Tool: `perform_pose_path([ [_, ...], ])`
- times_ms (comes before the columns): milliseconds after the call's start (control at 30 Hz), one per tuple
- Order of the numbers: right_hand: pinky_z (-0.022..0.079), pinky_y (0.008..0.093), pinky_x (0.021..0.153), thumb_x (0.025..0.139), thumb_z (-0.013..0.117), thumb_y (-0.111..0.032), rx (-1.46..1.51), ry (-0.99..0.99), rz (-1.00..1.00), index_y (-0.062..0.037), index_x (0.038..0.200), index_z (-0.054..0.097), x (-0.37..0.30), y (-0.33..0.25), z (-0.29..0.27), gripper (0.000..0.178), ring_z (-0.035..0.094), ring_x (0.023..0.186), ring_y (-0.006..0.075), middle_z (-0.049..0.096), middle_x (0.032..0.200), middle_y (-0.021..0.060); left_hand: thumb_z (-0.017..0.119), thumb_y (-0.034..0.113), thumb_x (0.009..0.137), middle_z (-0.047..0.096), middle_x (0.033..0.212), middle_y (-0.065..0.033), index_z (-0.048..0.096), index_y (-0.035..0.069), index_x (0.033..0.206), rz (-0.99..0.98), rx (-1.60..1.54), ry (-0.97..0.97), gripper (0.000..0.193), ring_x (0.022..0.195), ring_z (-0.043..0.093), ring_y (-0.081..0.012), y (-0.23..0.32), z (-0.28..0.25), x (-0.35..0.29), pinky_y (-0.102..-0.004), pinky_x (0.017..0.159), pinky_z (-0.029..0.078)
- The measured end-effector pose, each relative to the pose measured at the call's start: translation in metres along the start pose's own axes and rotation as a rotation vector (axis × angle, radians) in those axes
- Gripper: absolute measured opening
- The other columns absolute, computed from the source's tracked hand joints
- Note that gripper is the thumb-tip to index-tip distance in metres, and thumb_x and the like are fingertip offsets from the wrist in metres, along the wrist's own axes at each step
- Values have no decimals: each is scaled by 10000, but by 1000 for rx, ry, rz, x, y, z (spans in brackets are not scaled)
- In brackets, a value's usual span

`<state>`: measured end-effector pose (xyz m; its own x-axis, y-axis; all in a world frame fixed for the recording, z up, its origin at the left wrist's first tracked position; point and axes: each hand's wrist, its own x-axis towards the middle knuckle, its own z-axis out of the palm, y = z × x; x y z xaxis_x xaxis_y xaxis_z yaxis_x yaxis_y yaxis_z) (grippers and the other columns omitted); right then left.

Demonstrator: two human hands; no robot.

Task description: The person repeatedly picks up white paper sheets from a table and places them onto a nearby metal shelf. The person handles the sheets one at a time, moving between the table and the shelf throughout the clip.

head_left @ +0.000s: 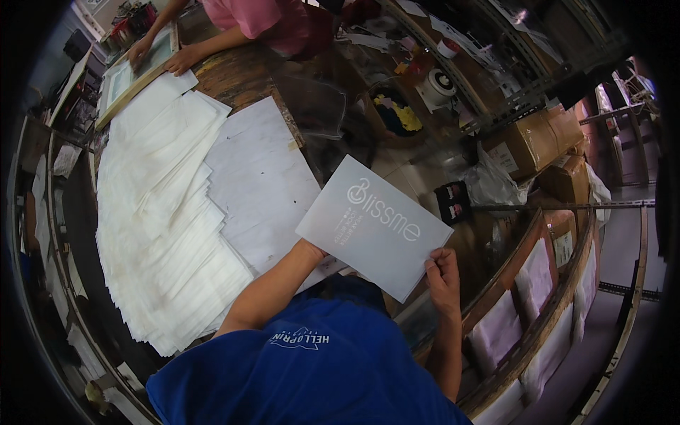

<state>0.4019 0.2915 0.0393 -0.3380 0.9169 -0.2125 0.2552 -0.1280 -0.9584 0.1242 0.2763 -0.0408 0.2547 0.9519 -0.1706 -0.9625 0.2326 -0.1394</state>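
Metal shelving [485, 118], wooden rack [528, 360], tiled floor [397, 157]

sheet [375, 244]: before torso [304, 375] | fanned stack [166, 212]: left, on table [237, 71] | frame [137, 91]: beyond stack | carton [538, 138]: right

room beyond sheet [375, 228], rack [559, 324] right, fanned pile [163, 219] left

Smooth, satiny, plastic-looking grey pouch [365, 244], thin, matt, creased white sheets [159, 212], rough, worn wooden desk [225, 76], matt blue cloth shirt [312, 379], smooth brown cardboard box [542, 138], crinkled, glossy plastic bag [487, 178]
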Motion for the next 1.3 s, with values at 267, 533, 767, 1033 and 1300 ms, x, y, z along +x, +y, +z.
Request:
perform_pose_path([
  [267, 382, 212, 607, 903, 514, -37, -25, 54, -5, -64, 1077, 405, -14, -13, -22, 207, 444, 719, 52, 490, 864, 1, 377, 383, 977, 573, 1244, -161, 501, 35, 1301, 176, 404, 145, 491, 1083, 590, -301, -19, -1, 16, -432, 932, 492],
  [533, 490, 324, 698, 854, 637, -116, -337, 210, -80, -11, 1067, 437, -36, -69, -129, 311, 611, 811, 178, 601, 867, 98, 490, 335, 957, 592, 1186, -89, 580, 63, 1169, 231, 625, 67, 356, 1091, 540, -226, 4, -41, 26, -364, 958, 420],
  [767, 446, 245, 650, 849, 644, -160, -396, 857, 116, -84, 968, 582, -228, -72, -292, 154, 497, 749, 87, 535, 844, -15, 504, 339, 958, 589, 1088, -84, 570, 49, 1149, 306, 1077, 348, 353, 1029, 547, -200, -4, -28, 42, -340, 935, 416],
  [1033, 347, 213, 453, 839, 653, -181, -79, 1781, 299, -110, 938, 584, -538, -9, -311, 140, 469, 566, 62, 559, 735, -25, 500, 358, 957, 588, 1063, -77, 559, 47, 1142, 313, 1259, 307, 367, 1000, 550, -205, -19, -32, 52, -340, 905, 427],
  [1300, 411, 284, 439, 804, 655, -145, -512, 1964, 815, -53, 846, 578, -635, 77, -293, 128, 508, 486, 133, 576, 659, 33, 492, 363, 958, 590, 1054, -73, 557, 48, 1133, 182, 1254, 286, 366, 957, 555, -189, -46, -47, 76, -335, 879, 426],
])
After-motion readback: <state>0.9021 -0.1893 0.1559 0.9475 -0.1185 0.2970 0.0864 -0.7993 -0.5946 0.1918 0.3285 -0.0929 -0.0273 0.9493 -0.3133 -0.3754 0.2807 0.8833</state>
